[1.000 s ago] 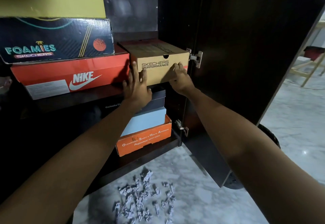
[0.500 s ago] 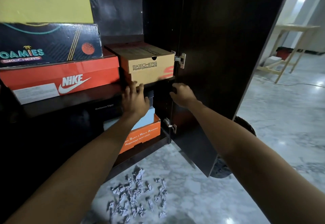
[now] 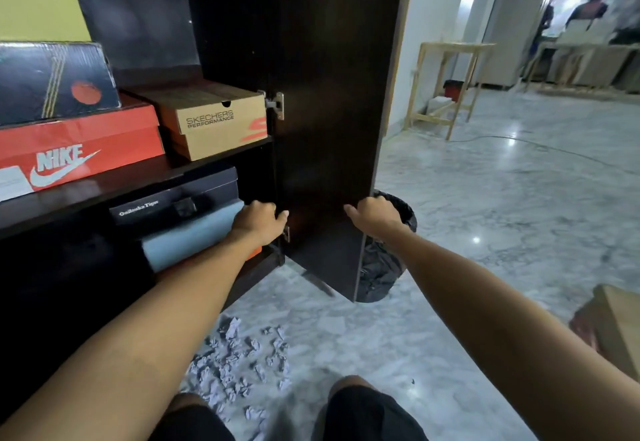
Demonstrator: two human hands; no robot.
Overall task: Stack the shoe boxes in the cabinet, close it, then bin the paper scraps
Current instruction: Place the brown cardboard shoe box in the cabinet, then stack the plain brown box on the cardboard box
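The dark cabinet door [image 3: 329, 94] stands open. My right hand [image 3: 375, 213] curls around its outer edge low down, thumb on the inner face. My left hand [image 3: 259, 222] hovers near the hinge side with loosely curled fingers, holding nothing. A tan Skechers box [image 3: 214, 122] sits on the upper shelf beside a red Nike box [image 3: 79, 149], which carries a black box [image 3: 52, 80] and a yellow-green box [image 3: 34, 4]. Below, a black Onitsuka Tiger box [image 3: 173, 198] rests on a light blue box [image 3: 187, 239]. Crumpled paper scraps [image 3: 239, 364] litter the floor.
A black bin with a black liner [image 3: 384, 260] stands behind the door's lower edge. A cardboard box [image 3: 616, 329] lies at the right edge. A wooden frame table [image 3: 446, 84] and a person [image 3: 588, 11] are far back. The floor is marble.
Both hands have left the Skechers box and dropped lower. My right hand has moved right onto the door's outer edge. My view has swung right and pulled back.
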